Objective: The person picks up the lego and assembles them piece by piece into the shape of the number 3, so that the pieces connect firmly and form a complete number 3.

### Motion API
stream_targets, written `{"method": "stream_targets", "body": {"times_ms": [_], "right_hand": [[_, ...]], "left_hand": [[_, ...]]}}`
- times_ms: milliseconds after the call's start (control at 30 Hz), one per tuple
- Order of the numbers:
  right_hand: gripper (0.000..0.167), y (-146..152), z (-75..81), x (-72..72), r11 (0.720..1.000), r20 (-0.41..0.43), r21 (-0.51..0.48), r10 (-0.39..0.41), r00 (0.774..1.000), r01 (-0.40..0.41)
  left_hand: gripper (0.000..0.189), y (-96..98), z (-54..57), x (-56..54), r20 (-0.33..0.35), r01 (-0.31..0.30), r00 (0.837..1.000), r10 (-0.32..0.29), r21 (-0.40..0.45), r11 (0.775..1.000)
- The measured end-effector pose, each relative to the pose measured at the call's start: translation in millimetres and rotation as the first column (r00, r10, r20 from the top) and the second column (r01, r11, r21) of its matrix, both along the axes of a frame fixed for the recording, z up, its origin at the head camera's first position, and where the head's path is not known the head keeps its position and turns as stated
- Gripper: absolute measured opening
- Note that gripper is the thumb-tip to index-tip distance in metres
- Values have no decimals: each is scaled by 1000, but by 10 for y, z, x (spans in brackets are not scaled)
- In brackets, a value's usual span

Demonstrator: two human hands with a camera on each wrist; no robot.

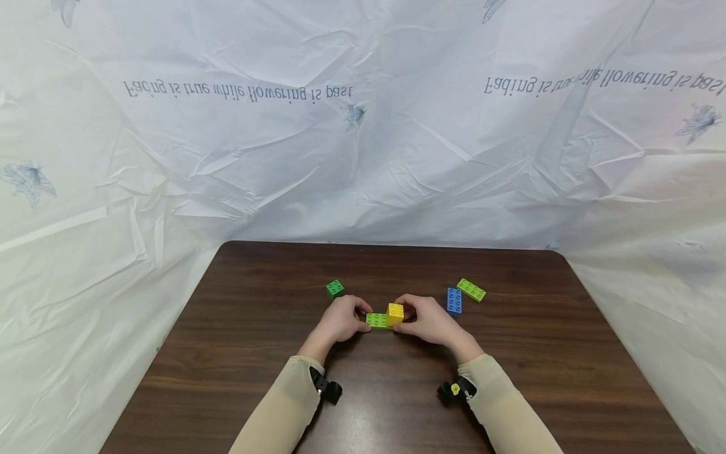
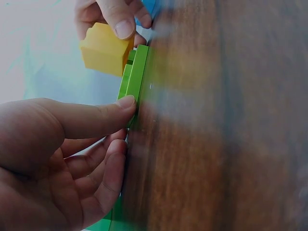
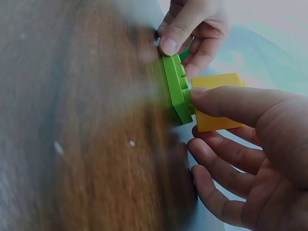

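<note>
In the head view, a flat lime green brick [image 1: 377,320] with studs lies near the middle of the table. My left hand [image 1: 342,318] pinches its left end between thumb and fingers. A taller yellow brick [image 1: 395,313] is over the right end, between the thumb and fingers of my right hand [image 1: 426,321]. The right wrist view shows the yellow brick [image 3: 216,81] right at the studs of the lime green brick [image 3: 175,89], its lower face slightly tilted to them. The thumb covers part of the yellow brick's side there.
A dark green brick [image 1: 335,289] stands just beyond my left hand. To the right of my right hand lie a blue brick [image 1: 454,301] and another lime green flat brick [image 1: 472,290]. The brown table [image 1: 272,271] ends at a white sheet [image 1: 363,189] behind.
</note>
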State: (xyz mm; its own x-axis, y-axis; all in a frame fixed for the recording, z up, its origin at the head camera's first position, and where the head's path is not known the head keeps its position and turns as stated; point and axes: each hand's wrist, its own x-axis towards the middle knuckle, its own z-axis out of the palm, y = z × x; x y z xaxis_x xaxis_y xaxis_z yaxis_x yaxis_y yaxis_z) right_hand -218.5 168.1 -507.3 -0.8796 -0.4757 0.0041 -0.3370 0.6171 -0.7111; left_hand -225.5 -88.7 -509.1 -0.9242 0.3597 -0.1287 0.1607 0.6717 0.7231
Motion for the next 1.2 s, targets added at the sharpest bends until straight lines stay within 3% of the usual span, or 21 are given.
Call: {"method": "stream_targets", "body": {"times_ms": [833,1200], "right_hand": [[40,-137,-33,-11,1000,-16,12,-24,1000,24],[44,-93,-23,-17,1000,-9,-6,10,1000,-10]], "left_hand": [[27,3,29,21,3,-14,1000,14,-2,1000],[27,8,-1,13,9,-20,1000,20,6,1000]]}}
